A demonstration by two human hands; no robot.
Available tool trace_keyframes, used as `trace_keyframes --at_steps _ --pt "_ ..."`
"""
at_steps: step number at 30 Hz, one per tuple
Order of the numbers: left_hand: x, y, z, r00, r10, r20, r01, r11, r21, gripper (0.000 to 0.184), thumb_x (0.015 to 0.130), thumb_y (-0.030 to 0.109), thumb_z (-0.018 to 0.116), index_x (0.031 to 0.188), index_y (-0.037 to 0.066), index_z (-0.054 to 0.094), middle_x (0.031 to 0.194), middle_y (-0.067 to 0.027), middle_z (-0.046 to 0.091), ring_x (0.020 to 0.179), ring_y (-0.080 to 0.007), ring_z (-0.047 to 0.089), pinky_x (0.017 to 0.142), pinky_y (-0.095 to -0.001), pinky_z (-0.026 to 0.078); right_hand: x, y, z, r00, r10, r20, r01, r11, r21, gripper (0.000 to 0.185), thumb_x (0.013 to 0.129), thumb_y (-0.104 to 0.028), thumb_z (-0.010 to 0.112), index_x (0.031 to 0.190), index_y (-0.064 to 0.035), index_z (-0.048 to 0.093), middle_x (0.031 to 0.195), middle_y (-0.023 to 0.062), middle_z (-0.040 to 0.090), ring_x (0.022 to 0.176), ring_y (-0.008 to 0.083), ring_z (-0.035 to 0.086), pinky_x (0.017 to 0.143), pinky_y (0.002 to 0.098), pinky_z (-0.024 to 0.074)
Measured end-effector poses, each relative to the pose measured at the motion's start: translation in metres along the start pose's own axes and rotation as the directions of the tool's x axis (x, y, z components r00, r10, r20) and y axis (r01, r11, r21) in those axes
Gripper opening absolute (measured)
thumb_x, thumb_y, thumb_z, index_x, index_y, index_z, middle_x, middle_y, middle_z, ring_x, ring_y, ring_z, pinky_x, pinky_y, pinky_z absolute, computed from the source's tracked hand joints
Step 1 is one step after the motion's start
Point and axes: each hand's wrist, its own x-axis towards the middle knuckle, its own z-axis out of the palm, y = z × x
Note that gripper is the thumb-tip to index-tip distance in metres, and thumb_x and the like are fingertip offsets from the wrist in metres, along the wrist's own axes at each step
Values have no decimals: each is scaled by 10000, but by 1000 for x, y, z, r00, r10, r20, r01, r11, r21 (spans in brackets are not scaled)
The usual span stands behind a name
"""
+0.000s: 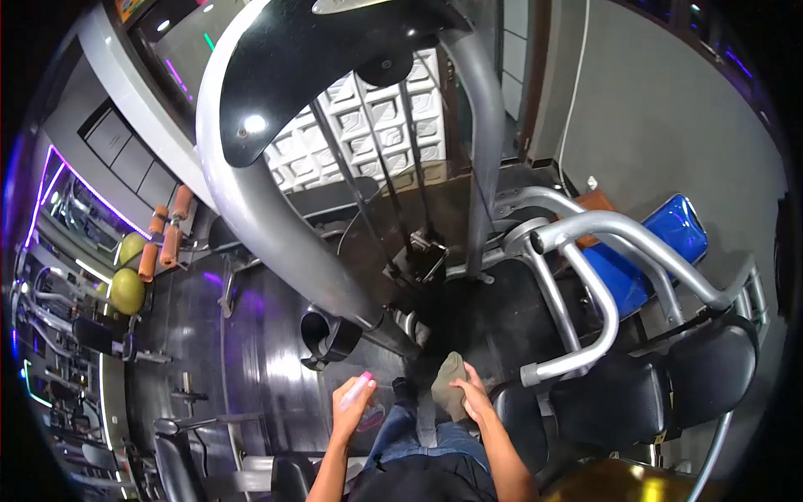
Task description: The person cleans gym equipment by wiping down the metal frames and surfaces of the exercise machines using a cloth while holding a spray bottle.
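My left hand (350, 408) is wrapped round a small, pale bottle (355, 391) with a pink top, held upright at a tilt. In my right hand (474, 395) is a bunched olive-grey cloth (449, 387), gripped between thumb and fingers and hanging a little below them. The two hands are apart, in front of my lap. Just beyond them rises the silver frame (293, 243) of a weight machine, with a black cup holder (329, 336) near its lower end. Neither the bottle nor the cloth touches the machine.
Black padded seats (615, 402) and bent silver bars (585, 305) stand on the right. Behind them lies a blue pad (677, 230) by the grey wall. To the left are orange foam rollers (171, 244), a yellow ball (127, 291) and other gym machines on dark flooring.
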Motion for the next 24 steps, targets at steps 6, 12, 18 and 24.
trace_keyframes --at_steps 6,12,18,24 --pt "1 -31 -1 999 -15 -48 16 1000 15 265 936 272 695 833 31 656 664 4 592 610 -66 549 577 -234 413 27 35 11 993 0 -114 7 998 58 675 866 -18 677 1470 -95 387 1334 115 562 1202 227 569 1027 351 468" --pt "10 -49 1 997 -71 -32 74 994 77 238 946 260 685 853 43 653 668 32 571 608 -37 504 569 -217 389 89 78 0 986 137 -99 -135 991 25 638 855 -33 605 1463 -131 437 1298 85 588 1158 225 591 981 346 498" --pt "15 -56 -2 987 -157 36 150 978 144 194 942 230 692 912 41 661 684 32 586 631 -31 531 554 -214 403 162 110 18 996 47 -70 -63 971 -231 655 820 7 597 1452 -64 440 1359 112 562 1237 236 533 1053 344 424" --pt "33 -75 -7 971 -185 149 151 965 215 165 926 169 707 933 12 658 745 5 604 657 -54 564 586 -228 454 241 158 36 991 -32 -132 -33 889 -457 630 834 -15 610 1443 -41 447 1393 137 557 1274 244 525 1074 339 398"
